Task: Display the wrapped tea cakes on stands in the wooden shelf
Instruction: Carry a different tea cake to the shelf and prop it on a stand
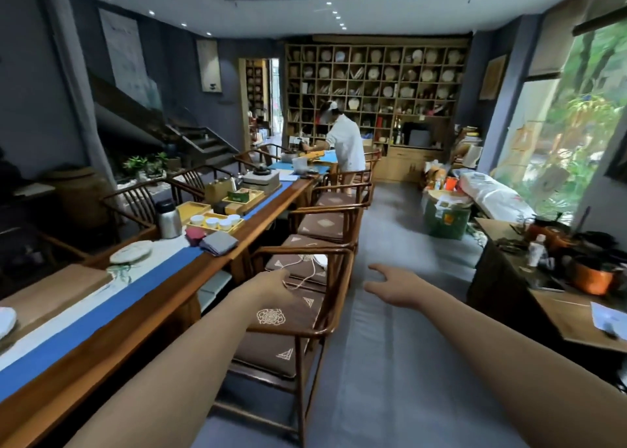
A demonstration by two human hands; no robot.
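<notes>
Wooden shelf [375, 84] fills the far wall, well beyond the long table [142, 298]. On that table's near end lies one wrapped tea cake [130, 252]: judged stiff, paper-slick, crumbly at the rim; grasp by opposite edges. Left hand [271, 286] and right hand [390, 286] hang beside the table, fingers loosely spread, empty.

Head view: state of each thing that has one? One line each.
left hand: open, holds nothing, over the nearest chair
right hand: open, fingers spread, holds nothing
wrapped tea cake: lying flat on the long table, not on a stand
wooden shelf: far wall, many compartments already hold cakes
steel flask: upright, lid on
</notes>
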